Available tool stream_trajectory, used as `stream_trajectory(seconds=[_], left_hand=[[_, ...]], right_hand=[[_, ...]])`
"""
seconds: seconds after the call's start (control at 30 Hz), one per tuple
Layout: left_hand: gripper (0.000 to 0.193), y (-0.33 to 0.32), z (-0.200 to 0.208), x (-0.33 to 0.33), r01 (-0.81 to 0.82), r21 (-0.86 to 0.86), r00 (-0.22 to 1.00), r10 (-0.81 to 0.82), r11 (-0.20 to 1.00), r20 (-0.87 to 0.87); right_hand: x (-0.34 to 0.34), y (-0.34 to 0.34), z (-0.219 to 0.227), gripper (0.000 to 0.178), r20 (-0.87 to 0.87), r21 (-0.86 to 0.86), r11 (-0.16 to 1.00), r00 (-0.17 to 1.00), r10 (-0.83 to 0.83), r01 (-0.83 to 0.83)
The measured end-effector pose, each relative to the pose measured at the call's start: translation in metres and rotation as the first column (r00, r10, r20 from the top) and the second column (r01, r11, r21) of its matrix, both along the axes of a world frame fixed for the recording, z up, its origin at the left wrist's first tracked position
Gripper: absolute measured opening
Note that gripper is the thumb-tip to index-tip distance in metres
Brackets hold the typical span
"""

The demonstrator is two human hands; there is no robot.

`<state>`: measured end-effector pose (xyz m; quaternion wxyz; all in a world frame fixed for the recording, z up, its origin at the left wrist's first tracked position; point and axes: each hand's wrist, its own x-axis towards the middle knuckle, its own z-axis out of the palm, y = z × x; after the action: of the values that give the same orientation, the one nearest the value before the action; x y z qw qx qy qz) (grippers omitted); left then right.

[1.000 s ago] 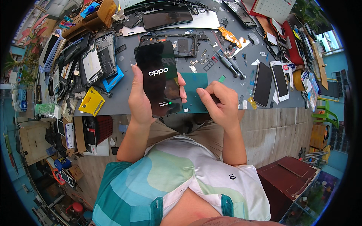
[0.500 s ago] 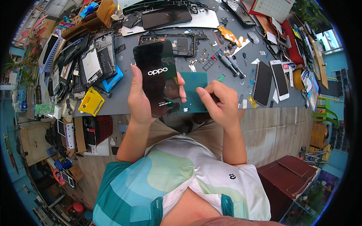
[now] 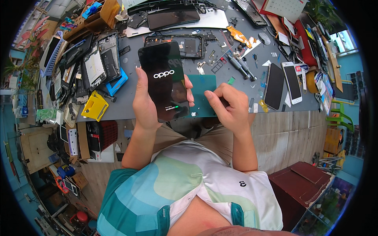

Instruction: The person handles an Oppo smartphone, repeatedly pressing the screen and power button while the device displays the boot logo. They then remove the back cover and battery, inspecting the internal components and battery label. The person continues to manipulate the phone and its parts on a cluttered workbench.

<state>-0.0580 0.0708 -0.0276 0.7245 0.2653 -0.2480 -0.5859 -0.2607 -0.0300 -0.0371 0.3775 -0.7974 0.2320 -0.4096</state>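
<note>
A black smartphone (image 3: 165,92) stands upright in my left hand (image 3: 144,103), its lit screen facing me with a white start-up logo. My thumb lies along the phone's left edge and fingertips wrap its right edge. To the right of the phone, my right hand (image 3: 233,107) hovers near the bench's front edge. Its fingers are curled in, the thumb points left, and nothing shows in them. Beneath and between both hands lies a green work mat (image 3: 206,83). Behind the phone, an open phone frame (image 3: 193,46) rests on the grey bench (image 3: 136,53).
Two phones, one black (image 3: 274,86) and one white (image 3: 291,82), lie at the right. Grey screwdriver-like tools (image 3: 241,67) sit behind my right hand. Piled phone parts (image 3: 94,65) and a yellow plastic holder (image 3: 95,106) crowd the left. Another phone (image 3: 173,18) lies far back.
The phone and my left hand have shifted very slightly left. The screen still shows the same logo, and my right hand keeps its curled pose.
</note>
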Motion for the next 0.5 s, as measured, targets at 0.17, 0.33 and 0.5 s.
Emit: stream_trajectory(seconds=[0.17, 0.33, 0.5], left_hand=[[0.098, -0.0006, -0.0005, 0.0004, 0.004, -0.015, 1.0, -0.003, 1.0, 0.007], [0.098, -0.0006, -0.0001, 0.0, 0.006, -0.013, 1.0, -0.006, 1.0, -0.011], [0.098, -0.0007, 0.0, 0.0002, 0.006, -0.009, 1.0, -0.006, 1.0, -0.005]], right_hand=[[0.0002, 0.0, 0.0012, 0.023, 0.004, -0.002, 1.0, 1.0, 0.0, 0.0], [-0.0001, -0.0002, 0.0006, 0.023, 0.005, 0.006, 1.0, 1.0, 0.002, -0.002], [0.0, -0.0003, 0.0001, 0.023, 0.007, 0.001, 1.0, 1.0, 0.002, -0.002]])
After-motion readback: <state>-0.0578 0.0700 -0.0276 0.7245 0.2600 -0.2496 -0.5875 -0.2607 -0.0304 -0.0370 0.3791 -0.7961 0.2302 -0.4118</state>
